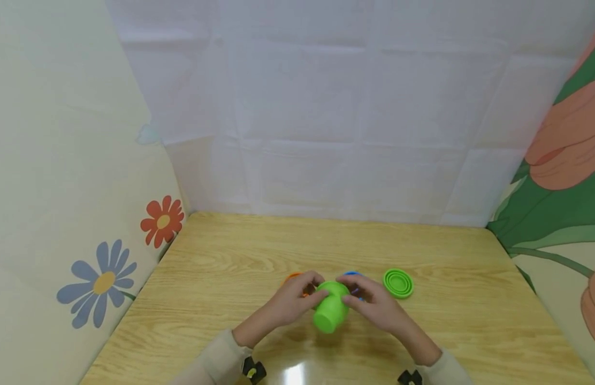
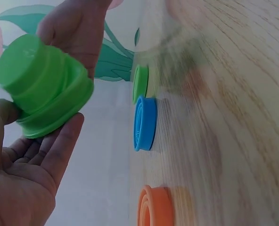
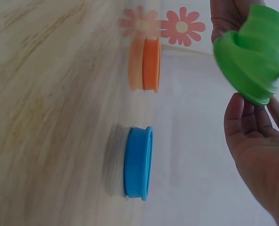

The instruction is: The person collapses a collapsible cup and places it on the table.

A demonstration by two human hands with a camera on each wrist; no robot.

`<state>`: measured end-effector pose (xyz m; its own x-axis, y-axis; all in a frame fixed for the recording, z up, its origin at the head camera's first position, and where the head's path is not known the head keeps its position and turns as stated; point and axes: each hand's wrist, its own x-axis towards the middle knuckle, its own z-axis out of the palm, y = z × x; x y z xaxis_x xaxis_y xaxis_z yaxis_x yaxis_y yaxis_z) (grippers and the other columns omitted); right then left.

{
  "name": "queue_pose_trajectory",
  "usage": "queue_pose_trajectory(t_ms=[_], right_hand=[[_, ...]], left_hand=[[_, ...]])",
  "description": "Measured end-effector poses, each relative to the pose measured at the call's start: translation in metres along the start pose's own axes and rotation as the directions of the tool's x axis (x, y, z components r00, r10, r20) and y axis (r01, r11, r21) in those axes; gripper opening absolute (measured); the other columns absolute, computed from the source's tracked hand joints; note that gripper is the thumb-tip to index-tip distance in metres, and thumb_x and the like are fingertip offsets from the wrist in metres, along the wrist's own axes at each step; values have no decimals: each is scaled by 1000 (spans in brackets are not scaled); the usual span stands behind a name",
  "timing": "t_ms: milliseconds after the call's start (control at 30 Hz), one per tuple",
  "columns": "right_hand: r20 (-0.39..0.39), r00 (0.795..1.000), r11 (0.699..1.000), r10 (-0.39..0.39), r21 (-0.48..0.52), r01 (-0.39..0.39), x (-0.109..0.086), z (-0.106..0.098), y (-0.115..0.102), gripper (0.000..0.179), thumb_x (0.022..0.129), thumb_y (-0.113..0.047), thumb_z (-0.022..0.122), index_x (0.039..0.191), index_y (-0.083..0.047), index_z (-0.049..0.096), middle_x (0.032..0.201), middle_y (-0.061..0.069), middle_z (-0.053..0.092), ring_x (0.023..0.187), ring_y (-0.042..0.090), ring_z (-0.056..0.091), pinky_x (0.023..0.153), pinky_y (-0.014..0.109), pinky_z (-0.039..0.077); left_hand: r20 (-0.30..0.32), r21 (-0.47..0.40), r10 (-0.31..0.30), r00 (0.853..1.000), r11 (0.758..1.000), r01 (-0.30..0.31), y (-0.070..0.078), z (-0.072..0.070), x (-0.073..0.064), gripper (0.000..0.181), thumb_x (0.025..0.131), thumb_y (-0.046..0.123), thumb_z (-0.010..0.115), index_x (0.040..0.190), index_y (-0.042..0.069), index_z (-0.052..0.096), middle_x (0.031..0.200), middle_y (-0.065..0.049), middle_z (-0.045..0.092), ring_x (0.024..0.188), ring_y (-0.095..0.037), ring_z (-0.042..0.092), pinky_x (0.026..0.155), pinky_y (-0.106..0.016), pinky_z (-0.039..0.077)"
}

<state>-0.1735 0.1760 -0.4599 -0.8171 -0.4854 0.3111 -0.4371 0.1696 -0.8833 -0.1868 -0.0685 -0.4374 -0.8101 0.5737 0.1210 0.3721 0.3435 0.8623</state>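
A light green collapsible cup (image 1: pixel 331 313) is held above the table between both hands, tilted with its closed base toward me. Its wall is stretched out, and one side near the rim is folded in, as the right wrist view shows on the cup (image 3: pixel 252 56). My left hand (image 1: pixel 290 299) grips the rim on the left, thumb on the near wall and fingers on the far side. On the right, my right hand (image 1: pixel 376 307) holds the rim the same way. In the left wrist view the cup (image 2: pixel 45 80) hangs clear of the tabletop.
Collapsed flat on the wooden table (image 1: pixel 220 251) lie a green cup (image 1: pixel 398 283) at the right, a blue cup (image 2: pixel 146 123) and an orange cup (image 2: pixel 157 207). The hands partly cover the last two in the head view. White cloth (image 1: pixel 297 107) hangs behind.
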Motion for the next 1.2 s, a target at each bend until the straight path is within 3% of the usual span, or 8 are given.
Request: queue_pose_trajectory(t_ms=[100,267,533,700,833,967,1200], right_hand=[[13,1000,999,-3,48,2,-2,-2,2,40,99,-5,64,137,-1,56,122,15,66,104,17,64,90,34,58],[31,999,998,-9,64,7,-4,-3,3,44,98,-5,64,141,-1,53,121,15,66,103,16,63,88,33,59],[43,998,997,52,47,-54,-4,-4,-1,42,100,-10,63,139,3,54,123,14,61,103,16,61,87,32,58],[95,994,998,57,35,-61,-5,-2,-3,41,103,-12,60,140,3,54,127,17,59,110,13,59,92,29,56],[119,992,999,38,25,-41,-5,-1,-3,39,103,-11,60,138,4,55,125,18,59,110,12,59,93,30,56],[94,996,1000,-6,-28,9,-4,3,-1,36,100,-9,64,133,4,59,118,16,63,104,15,62,86,31,60],[37,999,984,-25,-175,31,-1,10,-2,28,98,-4,64,126,-1,64,111,11,67,95,12,64,74,25,61]], left_hand=[[-25,-34,9,1000,999,-10,0,0,0,22,105,19,58,120,3,63,106,-9,67,84,-10,65,70,-25,60],[-12,-60,5,1000,998,-6,0,-1,-1,30,106,20,54,132,7,61,110,-10,68,84,-9,66,70,-25,60],[49,-139,-83,995,986,89,0,-2,0,27,103,22,61,121,2,64,101,-7,68,85,-16,67,72,-42,63],[54,-70,-65,996,995,68,2,-2,0,22,101,21,66,113,3,67,93,-3,68,78,-12,65,67,-40,63],[38,-15,-23,999,1000,23,2,-1,1,17,98,19,69,107,4,68,89,-1,68,75,-7,63,62,-30,61],[22,16,1,1000,1000,-1,3,0,0,12,96,13,70,102,3,69,86,0,66,73,-6,60,59,-22,57],[-7,62,2,1000,998,-2,0,1,0,8,96,7,67,103,4,70,88,0,68,76,-4,60,65,-20,54]])
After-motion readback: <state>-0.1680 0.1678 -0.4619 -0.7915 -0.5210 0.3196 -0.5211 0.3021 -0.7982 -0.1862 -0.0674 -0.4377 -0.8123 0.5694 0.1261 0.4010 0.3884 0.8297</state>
